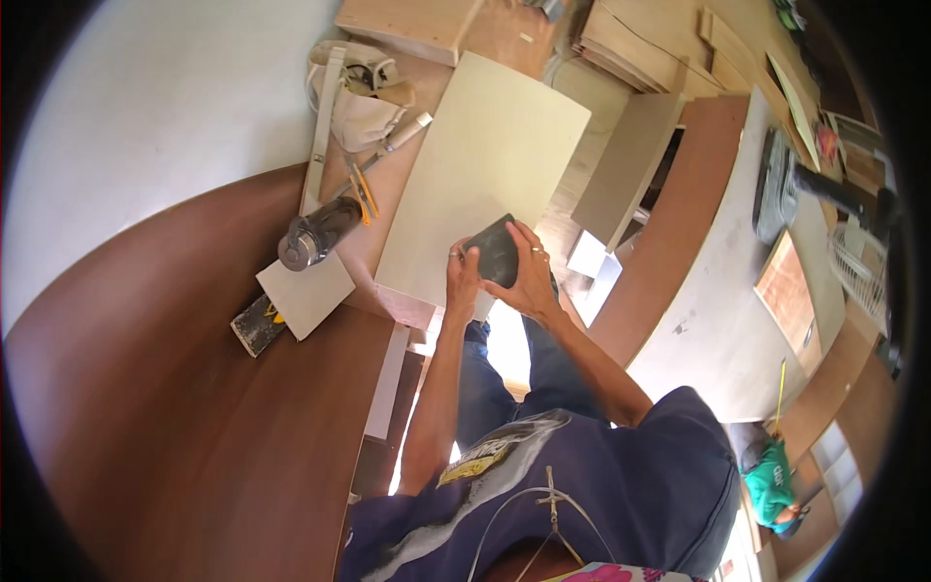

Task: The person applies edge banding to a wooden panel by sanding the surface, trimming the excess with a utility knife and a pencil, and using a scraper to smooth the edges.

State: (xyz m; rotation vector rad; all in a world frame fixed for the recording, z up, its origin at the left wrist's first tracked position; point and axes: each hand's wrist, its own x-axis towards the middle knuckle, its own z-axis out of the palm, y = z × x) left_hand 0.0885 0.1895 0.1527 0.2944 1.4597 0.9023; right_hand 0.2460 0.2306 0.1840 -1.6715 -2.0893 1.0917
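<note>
Between my two hands is a dark grey, flat rectangular block (493, 254), held over the near end of a pale cream panel (490, 145). My left hand (462, 279) is closed on the block's left edge, thumb against its side. On the other side, my right hand (529, 274) grips its right edge, with the fingers over the top and the thumb at the lower corner. A ring shows on the right hand. The block's underside is hidden, so I cannot tell if it touches the panel.
Left of the panel stand a dark bottle (318, 233), an orange-handled tool (363, 194), a cloth bag (367, 107) and a small white board (306, 294). A brown curved panel (213, 388) fills the lower left. At right are a fan (857, 257) and a person in green (771, 485).
</note>
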